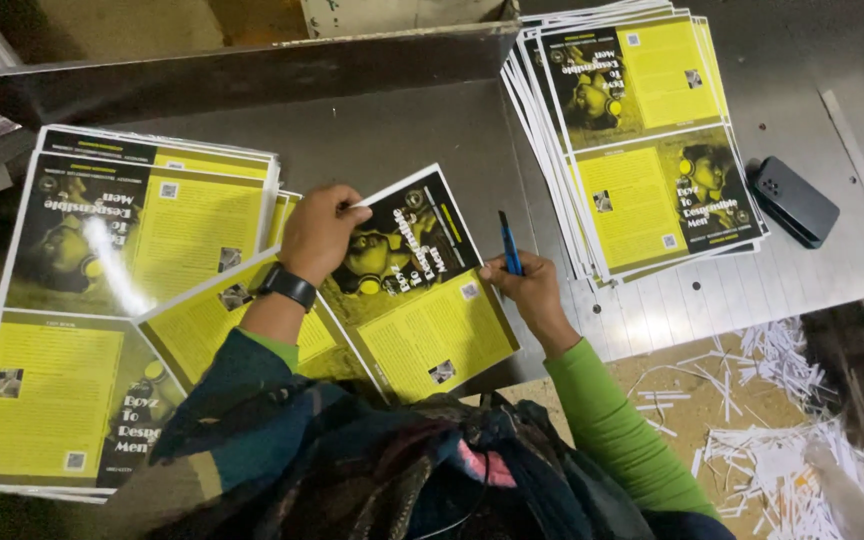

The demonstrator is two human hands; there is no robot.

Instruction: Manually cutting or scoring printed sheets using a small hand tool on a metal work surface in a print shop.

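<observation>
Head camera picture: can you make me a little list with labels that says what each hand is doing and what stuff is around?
left hand: presses on the top edge of a yellow and black printed sheet
right hand: holds a blue pen upright beside that sheet
left pile: same kind of sheets, stacked
right pile: same kind of sheets, fanned out
phone: dark, lying beside the right pile
table: grey metal
paper strips: white, scattered lower right
</observation>
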